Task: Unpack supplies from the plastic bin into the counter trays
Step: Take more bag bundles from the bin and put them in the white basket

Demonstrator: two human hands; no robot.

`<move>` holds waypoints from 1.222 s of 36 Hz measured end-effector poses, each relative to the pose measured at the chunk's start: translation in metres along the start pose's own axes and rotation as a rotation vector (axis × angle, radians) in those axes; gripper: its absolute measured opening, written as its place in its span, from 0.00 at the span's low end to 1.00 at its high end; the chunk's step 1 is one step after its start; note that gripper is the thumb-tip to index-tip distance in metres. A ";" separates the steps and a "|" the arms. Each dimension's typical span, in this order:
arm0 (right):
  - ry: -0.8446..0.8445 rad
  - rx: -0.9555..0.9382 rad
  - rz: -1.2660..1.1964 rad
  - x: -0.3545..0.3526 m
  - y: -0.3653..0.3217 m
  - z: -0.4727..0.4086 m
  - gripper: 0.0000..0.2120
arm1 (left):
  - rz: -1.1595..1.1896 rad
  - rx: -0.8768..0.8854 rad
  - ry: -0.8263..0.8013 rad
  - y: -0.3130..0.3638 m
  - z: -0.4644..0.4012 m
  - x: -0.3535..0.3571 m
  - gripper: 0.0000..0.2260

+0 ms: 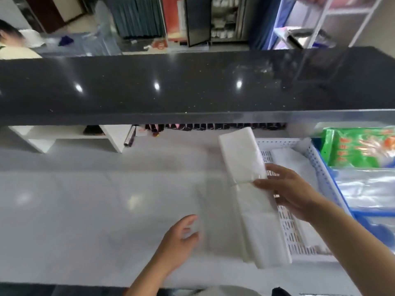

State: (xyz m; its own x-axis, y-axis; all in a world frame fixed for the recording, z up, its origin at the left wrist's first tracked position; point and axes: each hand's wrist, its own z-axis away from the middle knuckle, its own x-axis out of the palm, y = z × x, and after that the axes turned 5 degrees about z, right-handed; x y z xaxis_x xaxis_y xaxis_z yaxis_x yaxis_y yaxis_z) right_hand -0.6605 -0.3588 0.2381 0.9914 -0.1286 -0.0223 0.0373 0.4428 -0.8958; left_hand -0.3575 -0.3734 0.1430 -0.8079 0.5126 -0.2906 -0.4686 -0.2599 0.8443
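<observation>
My right hand (286, 191) holds a long bundle of white plastic bags (245, 167) by its tied middle, thumb over it and fingers beneath. The bundle hangs over the left edge of a white perforated tray (299, 242) on the grey counter (85, 210). The bundle's near half drapes down toward me. My left hand (181, 238) hovers open just left of the bundle's lower part, fingers spread, touching nothing that I can see. A blue perforated tray (333, 189) stands right of the white one and holds clear plastic packs (367, 189).
A green printed packet (359, 148) lies at the far right. A raised black countertop (192, 86) runs across the back, with a white shelf unit (64, 135) and a row of dark bottles (213, 126) beneath it. A person (12, 43) sits at far left.
</observation>
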 end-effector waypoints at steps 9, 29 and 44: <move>0.179 0.103 -0.134 -0.070 0.041 -0.005 0.18 | 0.250 -0.082 -0.169 0.062 -0.035 0.054 0.21; 0.103 0.051 0.755 -0.039 0.073 -0.028 0.43 | 0.368 -0.103 -0.076 0.069 -0.032 0.100 0.22; -0.034 -0.517 1.037 0.048 0.019 0.007 0.31 | 0.039 0.060 0.411 0.007 0.039 0.030 0.24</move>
State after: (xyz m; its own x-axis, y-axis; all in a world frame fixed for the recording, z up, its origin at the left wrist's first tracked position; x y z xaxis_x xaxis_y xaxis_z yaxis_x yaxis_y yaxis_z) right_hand -0.6117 -0.3508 0.2230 0.5192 0.1115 -0.8473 -0.8432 -0.0946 -0.5292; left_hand -0.3712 -0.3280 0.1582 -0.9059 0.1311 -0.4028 -0.4227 -0.2180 0.8797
